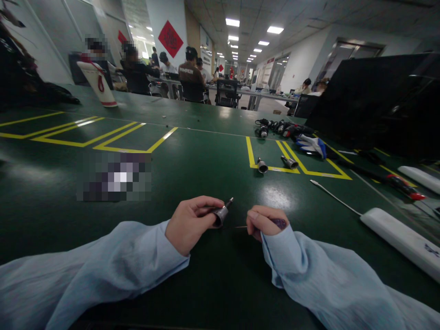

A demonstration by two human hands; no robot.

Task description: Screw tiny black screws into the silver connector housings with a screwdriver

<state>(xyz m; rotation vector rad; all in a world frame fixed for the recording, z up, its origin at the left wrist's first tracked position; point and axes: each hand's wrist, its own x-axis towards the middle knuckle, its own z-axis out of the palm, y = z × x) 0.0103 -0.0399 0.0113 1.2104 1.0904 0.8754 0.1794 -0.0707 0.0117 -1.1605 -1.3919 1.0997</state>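
Note:
My left hand pinches a metal socket bit between thumb and fingers. The bit's hollow cup faces down toward me, and its thin shank points up and away to the right. In my closed right hand is a slim screwdriver with a purplish handle, mostly covered by the fingers. Its thin shaft extends left toward the socket bit, with a gap between them. Two similar metal parts, a socket and another socket, lie farther off near yellow tape.
On the green table lie a blurred purple item at left and a white power strip at right. Black cables, a blue-white glove and a red-black screwdriver are farther right. A paper cup stands back left; people sit beyond.

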